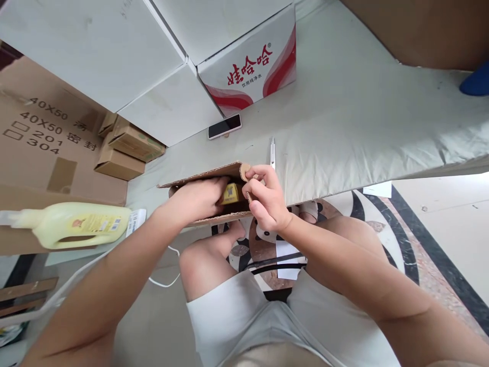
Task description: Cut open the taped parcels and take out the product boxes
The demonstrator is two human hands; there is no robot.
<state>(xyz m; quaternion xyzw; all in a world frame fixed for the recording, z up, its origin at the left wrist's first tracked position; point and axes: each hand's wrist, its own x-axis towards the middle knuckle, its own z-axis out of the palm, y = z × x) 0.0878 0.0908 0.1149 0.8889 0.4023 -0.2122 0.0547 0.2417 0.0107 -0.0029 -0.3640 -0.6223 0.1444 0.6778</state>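
An open cardboard box (208,172) lies at the front edge of the cloth-covered table, its opening toward me. My left hand (204,198) reaches inside it; the fingertips are hidden there, next to a small yellow box (231,193). Whether those fingers grip anything I cannot tell. At the right end of the cardboard box, my right hand (266,196) has its fingers curled around an edge flap. A utility knife (272,152) rests on the cloth just beyond my right hand.
Behind the work spot lie a phone (224,126) and white cartons (248,66). On the left stand a yellow detergent bottle (82,224), small brown boxes (120,163) and a large printed carton (46,127). A blue object (476,81) is at the far right.
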